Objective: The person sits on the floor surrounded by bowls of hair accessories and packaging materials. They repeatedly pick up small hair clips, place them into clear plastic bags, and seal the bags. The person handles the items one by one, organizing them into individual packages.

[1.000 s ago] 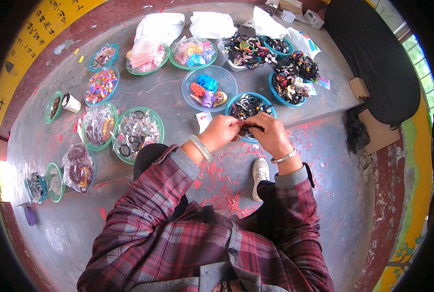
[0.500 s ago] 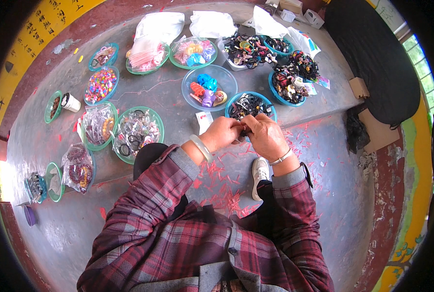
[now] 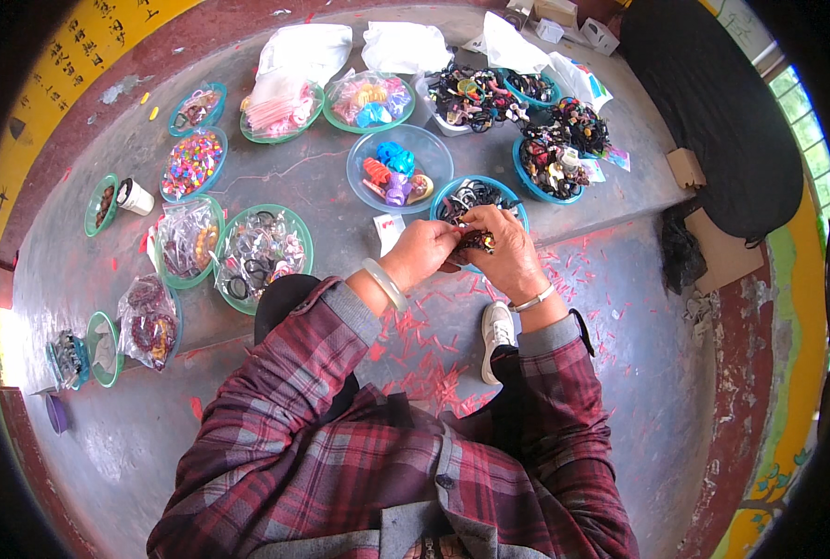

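My left hand (image 3: 421,252) and my right hand (image 3: 508,250) meet over the near edge of a blue basin (image 3: 525,214). Between them is a small dark bunch of hair ties (image 3: 477,240) with tiny yellow and pale bits. My right fingers curl round the bunch, while the left thumb and fingers pinch at its left side, where a speck of red shows. The basin behind holds more black hair ties (image 3: 476,197). Just left of the hands lies a white card (image 3: 389,233). My fingers partly cover what they grip.
A clear bowl (image 3: 352,177) with bright coloured scrunchies sits beyond my left hand. Another blue basin (image 3: 521,177) heaped with dark hair ties stands to the right. Green basins (image 3: 311,244) with bagged accessories are at left. Red paper scraps (image 3: 434,382) litter the floor by my shoe (image 3: 497,340).
My right hand has turned and opened the view of the dark bunch, whose yellow bits now show. Both hands stay at the same place by the basin.
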The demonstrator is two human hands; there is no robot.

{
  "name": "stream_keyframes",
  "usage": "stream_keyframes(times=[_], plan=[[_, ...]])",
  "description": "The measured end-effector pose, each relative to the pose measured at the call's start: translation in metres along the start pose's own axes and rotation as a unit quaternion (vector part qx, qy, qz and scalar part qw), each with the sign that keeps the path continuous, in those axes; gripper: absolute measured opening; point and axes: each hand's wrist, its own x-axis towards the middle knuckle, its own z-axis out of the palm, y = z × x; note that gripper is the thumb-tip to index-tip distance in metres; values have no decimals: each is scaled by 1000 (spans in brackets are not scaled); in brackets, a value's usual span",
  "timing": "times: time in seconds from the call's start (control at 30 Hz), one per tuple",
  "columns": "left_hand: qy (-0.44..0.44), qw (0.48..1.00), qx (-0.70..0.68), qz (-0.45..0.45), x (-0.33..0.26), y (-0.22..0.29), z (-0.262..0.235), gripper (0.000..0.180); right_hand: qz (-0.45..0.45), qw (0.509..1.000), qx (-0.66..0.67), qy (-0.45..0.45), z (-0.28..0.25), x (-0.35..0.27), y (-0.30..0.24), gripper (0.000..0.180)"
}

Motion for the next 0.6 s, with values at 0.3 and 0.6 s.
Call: stream_keyframes(times=[0.3, 0.6], plan=[[12, 993, 78, 90, 7, -10, -2, 22, 25, 998, 19, 54, 0, 1, 8, 16], [-18, 999, -3, 42, 3, -6, -6, 26, -86, 993, -76, 28, -3, 1, 2, 14]])
